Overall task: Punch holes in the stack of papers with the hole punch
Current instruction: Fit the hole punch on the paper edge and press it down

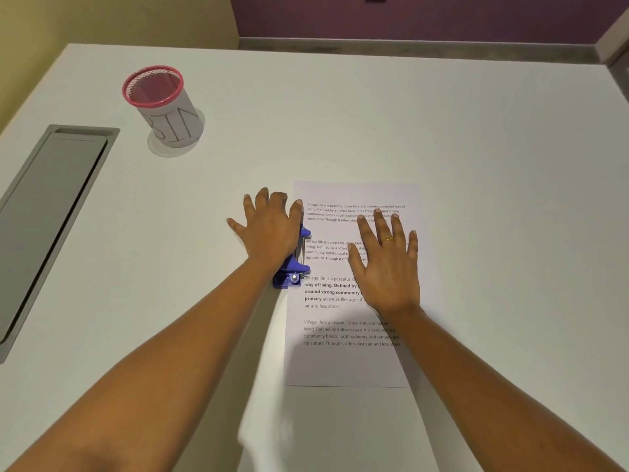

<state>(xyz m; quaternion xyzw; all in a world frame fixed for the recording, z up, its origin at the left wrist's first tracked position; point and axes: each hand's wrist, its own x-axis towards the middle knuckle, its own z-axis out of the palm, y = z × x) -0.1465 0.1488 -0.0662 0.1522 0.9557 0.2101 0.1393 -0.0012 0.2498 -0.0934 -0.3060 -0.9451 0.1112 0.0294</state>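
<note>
A stack of printed white papers (343, 362) lies flat on the white table (476, 148) in front of me. A blue hole punch (293, 271) sits on the stack's left edge, about halfway up the page. My left hand (270, 224) lies palm down on top of the punch with fingers spread and straight, covering most of it. My right hand (386, 264) rests flat on the middle of the papers, fingers spread, a gold ring on one finger.
A pink-rimmed mesh cup (162, 105) wrapped in paper labelled BIN stands at the far left. A grey recessed cable hatch (51, 212) runs along the table's left side. The table's far edge meets a purple wall.
</note>
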